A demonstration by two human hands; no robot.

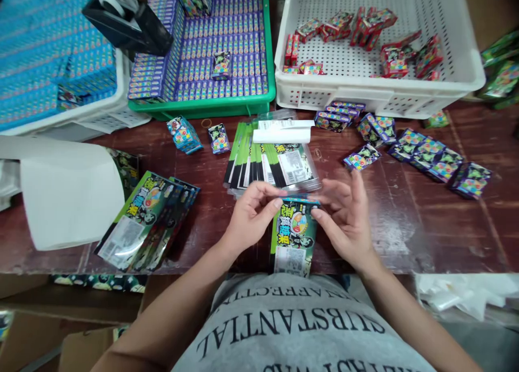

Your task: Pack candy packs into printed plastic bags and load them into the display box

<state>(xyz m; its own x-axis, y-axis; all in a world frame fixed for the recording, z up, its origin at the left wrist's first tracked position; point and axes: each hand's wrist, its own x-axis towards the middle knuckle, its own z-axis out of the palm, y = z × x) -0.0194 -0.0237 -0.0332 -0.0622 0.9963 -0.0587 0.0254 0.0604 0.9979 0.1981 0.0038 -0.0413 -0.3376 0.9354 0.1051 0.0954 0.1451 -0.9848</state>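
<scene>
A flat green-and-black candy pack [295, 234] lies upright before me, its lower end near the table's front edge. My left hand [257, 210] pinches its top left corner between thumb and fingers. At the top right corner, my right hand [346, 220] has its thumb on the front and fingertips behind, the other fingers raised. A narrow blue strip shows along the pack's top edge. Just beyond both hands lies a fanned stack of similar green-and-black packs [263, 161] in clear plastic. A curled white sheet [281, 131] rests on that stack.
Purple boxes [425, 154] lie at the right. A green crate [211, 110] holds rows of purple boxes, with a tape dispenser [130, 23] at its left. A white crate [377, 93] holds red boxes. More packs [141, 220] lie left, beside white paper [73, 193].
</scene>
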